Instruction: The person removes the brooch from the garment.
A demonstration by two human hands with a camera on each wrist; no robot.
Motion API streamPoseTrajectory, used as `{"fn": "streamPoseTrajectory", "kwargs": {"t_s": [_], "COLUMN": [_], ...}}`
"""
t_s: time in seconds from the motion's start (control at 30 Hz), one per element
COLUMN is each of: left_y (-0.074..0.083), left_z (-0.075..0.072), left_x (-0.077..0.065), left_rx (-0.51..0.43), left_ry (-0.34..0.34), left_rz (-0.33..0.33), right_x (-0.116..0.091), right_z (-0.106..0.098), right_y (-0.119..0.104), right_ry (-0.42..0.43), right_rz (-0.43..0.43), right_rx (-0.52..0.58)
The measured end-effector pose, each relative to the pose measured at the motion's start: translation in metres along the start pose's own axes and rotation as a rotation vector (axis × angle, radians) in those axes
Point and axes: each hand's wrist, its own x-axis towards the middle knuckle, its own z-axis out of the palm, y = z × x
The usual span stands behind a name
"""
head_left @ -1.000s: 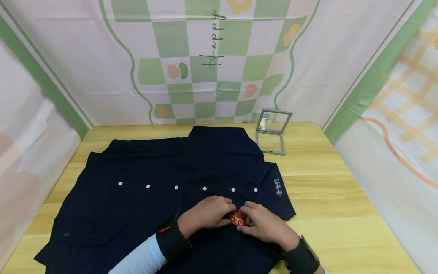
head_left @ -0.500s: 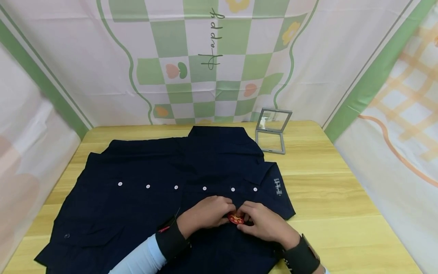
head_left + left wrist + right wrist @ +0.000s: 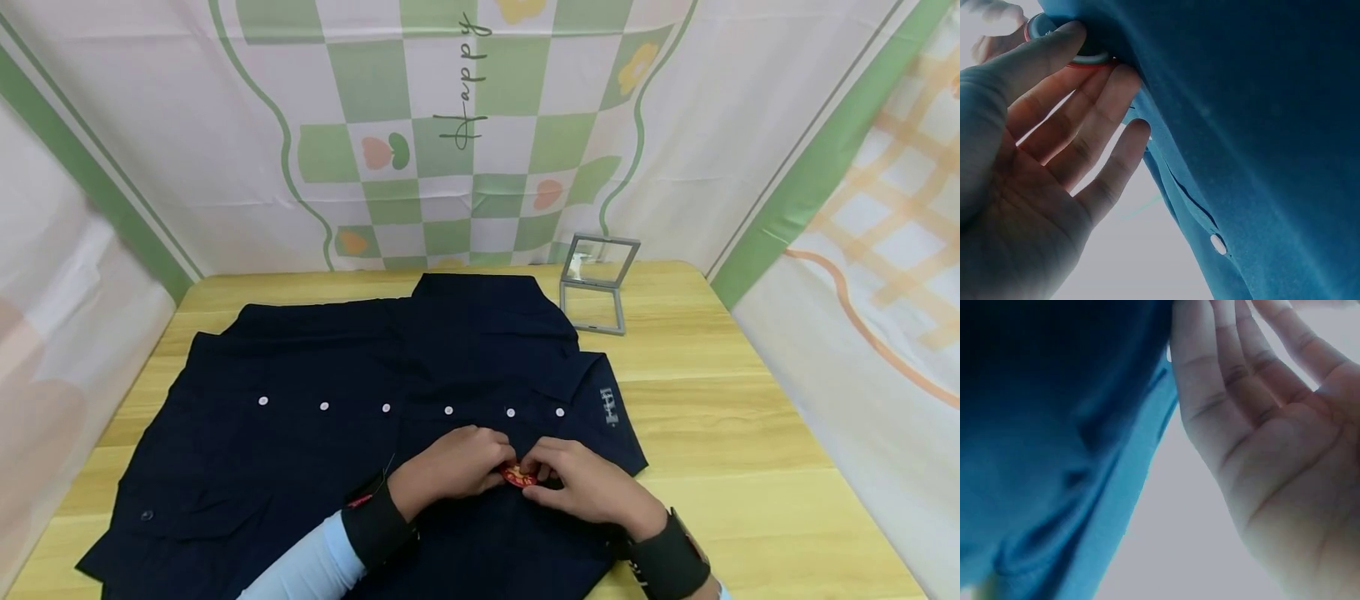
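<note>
A round red button badge [image 3: 518, 476] with yellow markings is held just at the front of a dark navy shirt [image 3: 315, 475], close to its right-hand part. My left hand [image 3: 459, 464] pinches the badge's left edge; in the left wrist view the thumb lies over the badge [image 3: 1092, 59] and the fingers lie behind it. On the other side my right hand [image 3: 581, 482] grips the right edge with bent fingers and thumb. The right wrist view leaves the badge out and has only the palm and fingers [image 3: 1200, 381] beside the cloth. The badge's back is mostly covered.
The shirt lies spread over a wooden table [image 3: 720, 433], with a row of white buttons [image 3: 386, 408] along it. A small hinged mirror [image 3: 600, 283] stands open at the back right. Patterned cloth [image 3: 450, 133] hangs behind the table.
The badge has tilted slightly, so its face looks narrower. My right hand has shifted a little to the right; my left hand stays nearly in place.
</note>
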Motion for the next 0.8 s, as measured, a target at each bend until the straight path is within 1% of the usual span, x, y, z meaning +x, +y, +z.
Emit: {"fn": "streamPoseTrajectory", "kwargs": {"t_s": [0.13,0.3,0.4,0.5,0.63,0.8], "left_y": [0.001,0.003,0.003,0.003,0.003,0.003], "left_z": [0.0,0.0,-0.001,-0.002,-0.002,-0.002], "left_x": [0.0,-0.001,-0.002,-0.003,-0.005,-0.005], "left_rx": [0.026,0.072,0.074,0.058,0.038,0.047], "left_ry": [0.016,0.022,0.033,0.041,0.038,0.047], "left_rz": [0.007,0.007,0.008,0.013,0.009,0.004], "right_x": [-0.002,-0.004,-0.003,0.0,0.003,0.007], "right_z": [-0.004,-0.005,-0.004,-0.001,0.006,0.013], "right_y": [-0.004,-0.011,-0.015,-0.017,-0.019,-0.019], "right_ry": [0.027,0.03,0.041,0.055,0.07,0.087], "right_rz": [0.007,0.012,0.012,0.023,0.044,0.043], "right_rx": [-0.023,-0.045,-0.064,-0.095,-0.174,-0.28]}}
